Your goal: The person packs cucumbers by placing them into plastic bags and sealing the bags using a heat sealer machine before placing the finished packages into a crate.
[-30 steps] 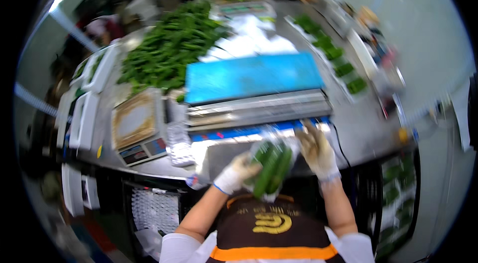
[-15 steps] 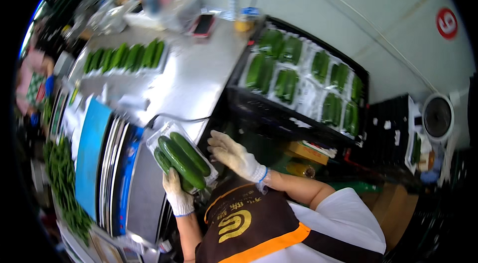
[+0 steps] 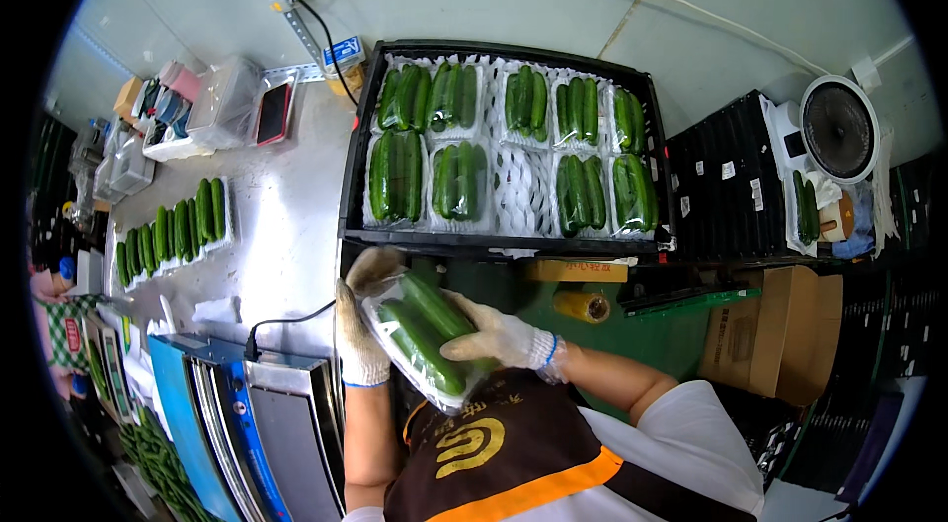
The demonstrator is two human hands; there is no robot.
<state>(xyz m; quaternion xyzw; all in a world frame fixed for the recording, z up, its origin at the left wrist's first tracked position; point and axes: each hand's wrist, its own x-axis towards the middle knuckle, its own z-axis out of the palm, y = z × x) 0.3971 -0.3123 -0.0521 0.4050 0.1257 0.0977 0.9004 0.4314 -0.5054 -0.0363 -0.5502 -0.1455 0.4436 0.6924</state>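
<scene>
A clear-wrapped pack of cucumbers is between my gloved hands, tilted in front of my apron. My left hand is at its left edge, with the fingers bent near the upper corner and partly hidden. From the right side my right hand grips it, thumb and fingers over the film. Just beyond stands a black crate with two rows of similar cucumber packs. In the near row, white foam netting shows between packs.
Left, a steel table bears unwrapped cucumbers, a phone and a plastic bin. A blue-and-steel machine with a black cord stands near left. Right are stacked black crates, a round fan and a cardboard box.
My right hand, earlier apart with fingers spread, now grips the cucumber pack. The pack has moved right, away from the machine, and my view has turned toward the crate.
</scene>
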